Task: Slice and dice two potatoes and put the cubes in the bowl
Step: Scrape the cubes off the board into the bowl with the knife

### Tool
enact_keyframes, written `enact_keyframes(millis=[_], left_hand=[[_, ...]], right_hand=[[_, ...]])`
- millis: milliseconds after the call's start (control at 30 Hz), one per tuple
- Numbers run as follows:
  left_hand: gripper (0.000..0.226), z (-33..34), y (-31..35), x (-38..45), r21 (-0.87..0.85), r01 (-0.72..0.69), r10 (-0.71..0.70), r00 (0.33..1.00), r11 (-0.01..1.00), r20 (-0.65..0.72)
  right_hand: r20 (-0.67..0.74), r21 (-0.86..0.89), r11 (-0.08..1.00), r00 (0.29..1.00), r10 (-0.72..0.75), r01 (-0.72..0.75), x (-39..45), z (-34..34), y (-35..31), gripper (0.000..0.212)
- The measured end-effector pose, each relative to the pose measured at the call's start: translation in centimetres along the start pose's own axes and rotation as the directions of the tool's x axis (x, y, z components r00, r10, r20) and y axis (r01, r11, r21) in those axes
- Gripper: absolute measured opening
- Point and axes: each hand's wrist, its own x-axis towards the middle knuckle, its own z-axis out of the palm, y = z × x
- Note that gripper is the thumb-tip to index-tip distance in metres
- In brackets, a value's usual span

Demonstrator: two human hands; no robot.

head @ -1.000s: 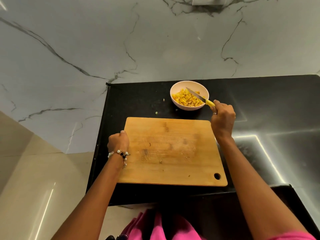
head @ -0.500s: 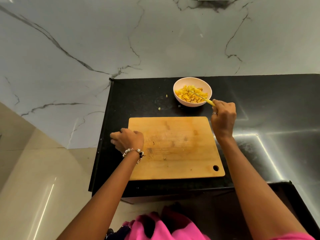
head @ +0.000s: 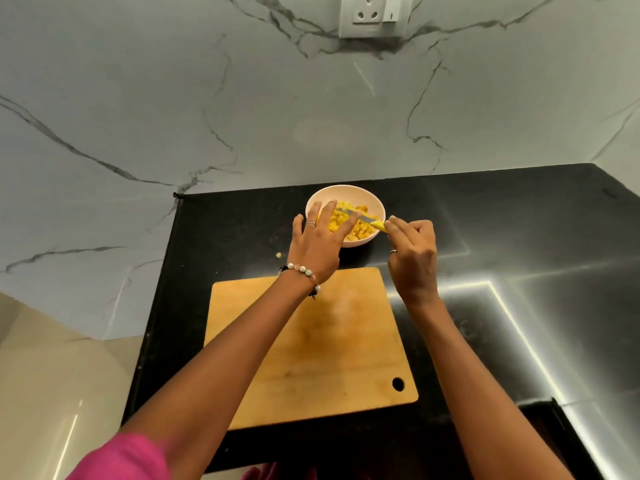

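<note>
The pale bowl [head: 377, 206] of yellow potato cubes [head: 360, 233] sits on the black tabletop [head: 519, 220] just beyond the wooden cutting board [head: 329, 358]. The left hand [head: 317, 244] reaches over the bowl's near rim with fingers spread wide and straight. The right hand [head: 412, 258], just right of the bowl, pinches the yellow handle of a knife [head: 369, 220] whose blade lies across the cubes.

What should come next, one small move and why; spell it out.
Probably wipe the left hand's fingers along the knife blade so any stuck bits drop into the bowl. The right hand holds the blade over the potato cubes, and the cutting board looks bare.
</note>
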Motion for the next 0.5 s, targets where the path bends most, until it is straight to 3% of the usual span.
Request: enact_keyframes(millis=[133,500], left_hand=[[0.087,1.3,1.1,2.5,0.086,-0.017,0.011,0.998,0.996,0.068],[0.08,3.6,-0.8,6.9,0.122,0.172,-0.186,0.976,0.978,0.115]], right_hand=[[-0.031,-0.002,1.0,0.999,0.008,-0.008,0.5,0.1,1.5,0.027],[-0.016,0.075,0.996,0.998,0.057,-0.056,1.2,0.7,5.2,0.02]])
